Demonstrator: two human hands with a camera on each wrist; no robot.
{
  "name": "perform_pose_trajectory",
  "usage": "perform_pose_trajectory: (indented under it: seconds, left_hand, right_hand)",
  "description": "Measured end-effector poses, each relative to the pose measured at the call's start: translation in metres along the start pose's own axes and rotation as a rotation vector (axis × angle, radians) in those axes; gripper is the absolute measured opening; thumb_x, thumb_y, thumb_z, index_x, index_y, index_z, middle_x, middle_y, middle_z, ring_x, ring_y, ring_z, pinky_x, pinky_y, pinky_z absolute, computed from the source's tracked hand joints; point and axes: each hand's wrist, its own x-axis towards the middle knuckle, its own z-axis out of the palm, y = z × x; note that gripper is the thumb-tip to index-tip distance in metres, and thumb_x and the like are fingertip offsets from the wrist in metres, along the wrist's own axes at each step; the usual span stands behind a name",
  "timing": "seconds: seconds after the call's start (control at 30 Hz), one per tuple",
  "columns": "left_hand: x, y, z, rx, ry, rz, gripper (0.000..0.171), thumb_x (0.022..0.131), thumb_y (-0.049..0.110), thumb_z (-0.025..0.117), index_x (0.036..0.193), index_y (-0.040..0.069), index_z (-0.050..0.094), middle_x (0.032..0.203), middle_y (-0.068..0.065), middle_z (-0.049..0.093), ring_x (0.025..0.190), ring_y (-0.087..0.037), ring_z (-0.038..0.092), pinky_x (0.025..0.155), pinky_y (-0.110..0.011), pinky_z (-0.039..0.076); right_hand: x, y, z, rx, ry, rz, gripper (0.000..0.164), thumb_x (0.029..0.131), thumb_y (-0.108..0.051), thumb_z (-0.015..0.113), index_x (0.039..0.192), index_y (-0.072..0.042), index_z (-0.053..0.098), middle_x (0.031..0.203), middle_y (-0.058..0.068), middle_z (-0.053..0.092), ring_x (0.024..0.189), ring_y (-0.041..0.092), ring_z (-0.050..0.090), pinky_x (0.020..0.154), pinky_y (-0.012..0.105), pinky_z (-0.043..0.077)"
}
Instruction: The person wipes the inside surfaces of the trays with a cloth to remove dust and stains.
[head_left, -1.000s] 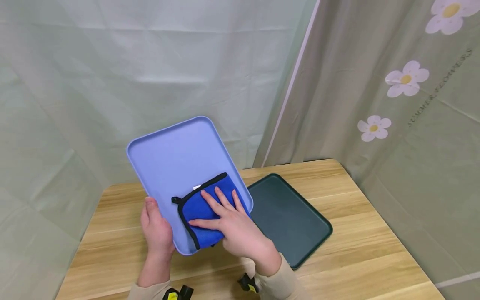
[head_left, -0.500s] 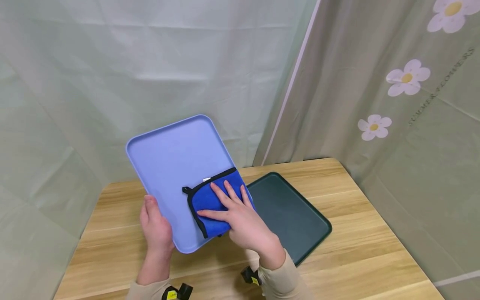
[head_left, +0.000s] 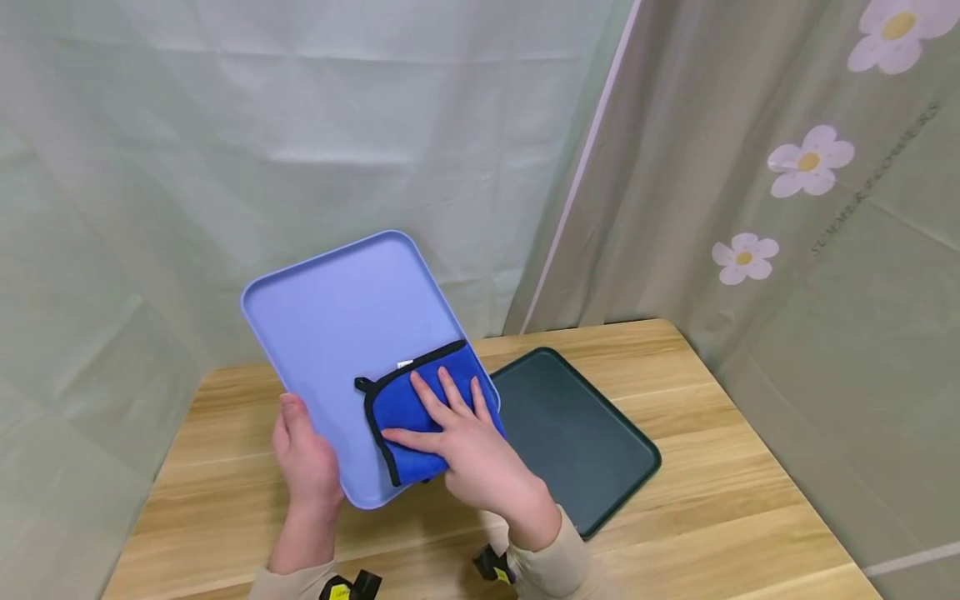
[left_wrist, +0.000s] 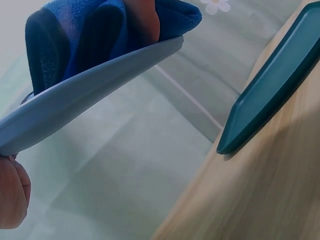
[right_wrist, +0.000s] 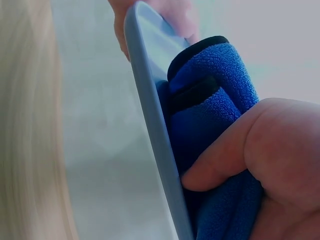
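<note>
In the head view my left hand point(head_left: 306, 454) grips a light blue rectangular tray point(head_left: 341, 312) by its lower left edge and holds it tilted above the table. The thumb lies along the rim; the fingers are mostly hidden behind it. My right hand point(head_left: 476, 454) holds a folded blue cloth point(head_left: 393, 408) with black edging and a small loop against the tray's lower right part. Its four fingers are spread nearly straight over the cloth, while the right wrist view shows the thumb point(right_wrist: 220, 162) against the cloth's folded layers, close to the tray's rim point(right_wrist: 150, 105).
A dark green tray point(head_left: 577, 442) lies flat on the wooden table point(head_left: 720, 500), right of the hands and partly behind the blue tray. Pale curtains point(head_left: 360, 125) hang behind the table, with a flower-printed curtain point(head_left: 810, 275) along the right side.
With the right hand on it, the cloth slid up and right over the tray, then came slightly back left and down. The left hand keeps its hold on the tray, which stays nearly still.
</note>
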Motion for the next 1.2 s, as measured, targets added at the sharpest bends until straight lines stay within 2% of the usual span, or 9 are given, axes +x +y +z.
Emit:
perform_pose_trajectory:
  seconds: [0.3, 0.53, 0.83, 1.2]
  left_hand:
    - [-0.001, 0.001, -0.001, -0.05, 0.009, 0.002, 0.052, 0.111, 0.053, 0.045, 0.135, 0.011, 0.063, 0.111, -0.003, 0.072, 0.098, -0.016, 0.07, 0.082, -0.025, 0.059]
    - [-0.001, 0.002, 0.001, -0.132, -0.039, 0.027, 0.052, 0.113, 0.05, 0.045, 0.135, 0.006, 0.061, 0.116, -0.005, 0.069, 0.108, -0.02, 0.065, 0.091, -0.028, 0.055]
    - [-0.001, 0.002, 0.0, -0.12, -0.037, 0.029, 0.053, 0.112, 0.051, 0.046, 0.134, 0.005, 0.061, 0.114, -0.006, 0.069, 0.107, -0.021, 0.066, 0.088, -0.028, 0.057]
    - [-0.001, 0.004, 0.0, -0.113, -0.021, 0.015, 0.054, 0.111, 0.052, 0.047, 0.136, 0.007, 0.061, 0.116, -0.006, 0.07, 0.107, -0.021, 0.067, 0.088, -0.028, 0.057]
  right_hand:
    - [-0.002, -0.012, 0.008, -0.013, -0.014, -0.038, 0.106, 0.075, 0.016, 0.078, 0.155, -0.049, 0.052, 0.179, 0.002, 0.003, 0.162, 0.035, -0.009, 0.124, 0.072, 0.006]
    - [-0.001, -0.025, 0.012, -0.067, -0.032, -0.092, 0.101, 0.079, 0.005, 0.085, 0.156, -0.05, 0.05, 0.179, 0.002, 0.002, 0.162, 0.036, -0.009, 0.124, 0.072, 0.009]
    - [-0.001, -0.032, 0.013, -0.084, -0.04, -0.14, 0.098, 0.078, 0.003, 0.087, 0.153, -0.051, 0.053, 0.179, 0.0, 0.001, 0.163, 0.035, -0.007, 0.124, 0.072, 0.012]
    - [-0.001, -0.029, 0.011, -0.072, -0.033, -0.159, 0.096, 0.079, 0.005, 0.086, 0.15, -0.052, 0.057, 0.179, -0.002, 0.002, 0.163, 0.034, -0.005, 0.124, 0.071, 0.013]
